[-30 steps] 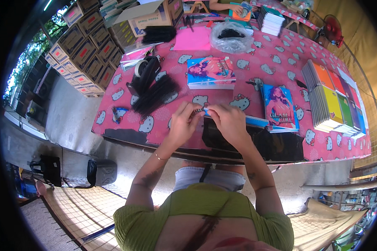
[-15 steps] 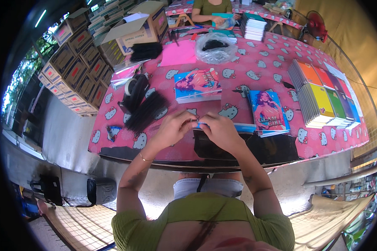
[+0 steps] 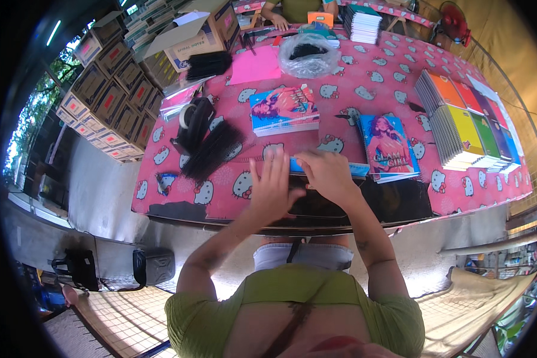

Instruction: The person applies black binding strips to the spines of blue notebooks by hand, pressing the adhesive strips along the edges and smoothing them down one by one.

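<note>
My left hand (image 3: pixel 272 184) is spread flat, a little blurred, over the near part of the table beside the left end of a blue-covered notebook (image 3: pixel 358 169). My right hand (image 3: pixel 331 178) bends over that notebook with curled fingers gripping its edge; the hand hides much of it. A faint thin coil seems to run left from the notebook past my left fingertips. To the left lies a bundle of black spiral coils (image 3: pixel 213 150). Just beyond my hands sits a stack of blue-and-pink notebooks (image 3: pixel 285 112), with another notebook stack (image 3: pixel 389 146) to the right.
A black tape dispenser (image 3: pixel 192 126) stands behind the coils. Rows of coloured spiral notebooks (image 3: pixel 468 128) fill the right side. Farther back are a pink sheet (image 3: pixel 255 64), a plastic bag of black coils (image 3: pixel 309 56), an open carton (image 3: pixel 200 45) and another person's hand (image 3: pixel 278 22).
My left hand has let go near the notebook's end and moved down and left, its fingers spreading. My right hand has shifted slightly right. Across the table, the person's hands have moved apart.
</note>
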`<state>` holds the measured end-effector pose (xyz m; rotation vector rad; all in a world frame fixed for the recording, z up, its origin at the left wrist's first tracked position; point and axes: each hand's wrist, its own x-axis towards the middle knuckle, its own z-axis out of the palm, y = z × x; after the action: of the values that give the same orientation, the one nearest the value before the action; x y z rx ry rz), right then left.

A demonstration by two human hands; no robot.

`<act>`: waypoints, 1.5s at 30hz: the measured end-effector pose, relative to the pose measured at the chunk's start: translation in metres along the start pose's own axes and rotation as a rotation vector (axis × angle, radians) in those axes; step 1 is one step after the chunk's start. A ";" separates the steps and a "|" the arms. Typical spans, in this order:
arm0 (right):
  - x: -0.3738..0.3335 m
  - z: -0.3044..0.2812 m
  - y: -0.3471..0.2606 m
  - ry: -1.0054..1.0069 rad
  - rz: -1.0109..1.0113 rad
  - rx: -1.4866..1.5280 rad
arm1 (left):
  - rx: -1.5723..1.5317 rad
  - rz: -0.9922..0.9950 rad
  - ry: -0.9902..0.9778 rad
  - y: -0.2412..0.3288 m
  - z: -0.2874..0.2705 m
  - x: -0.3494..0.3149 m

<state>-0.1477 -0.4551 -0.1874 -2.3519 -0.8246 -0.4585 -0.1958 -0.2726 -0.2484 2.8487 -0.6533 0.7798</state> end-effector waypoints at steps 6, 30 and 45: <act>-0.004 -0.021 -0.012 -0.145 0.010 -0.106 | 0.079 -0.123 -0.017 -0.015 -0.013 0.030; -0.025 -0.025 0.019 -0.065 0.047 -0.066 | 0.027 0.103 -0.009 0.008 -0.012 0.058; -0.083 -0.029 0.072 0.121 0.294 1.066 | -0.244 0.233 -0.191 0.005 -0.031 0.066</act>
<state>-0.1664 -0.5560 -0.2365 -1.3888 -0.4603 0.0034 -0.1609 -0.2951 -0.1878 2.6722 -1.0432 0.4202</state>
